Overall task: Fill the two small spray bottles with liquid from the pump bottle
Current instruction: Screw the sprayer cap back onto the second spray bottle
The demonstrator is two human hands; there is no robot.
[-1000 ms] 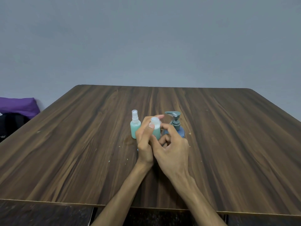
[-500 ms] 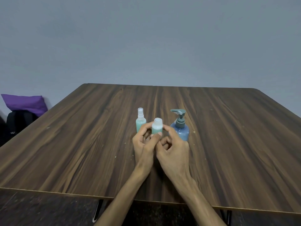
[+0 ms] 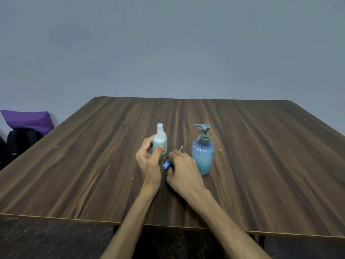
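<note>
My left hand grips a small spray bottle of pale green liquid, upright on the wooden table. A second small bottle stands right behind it; only its clear cap shows above. My right hand lies just right of the left one and pinches a blue spray head; a thin white dip tube sticks out past the fingers. The blue pump bottle with a grey pump stands upright, close to the right of my right hand.
A purple cushion on a black bag sits off the table's left side. The table's near edge runs below my forearms, and a grey wall rises behind the far edge.
Both hands were together on the small bottle's top. Now my right hand has drawn away to the right with the blue spray head and tube, while my left hand keeps the bottle.
</note>
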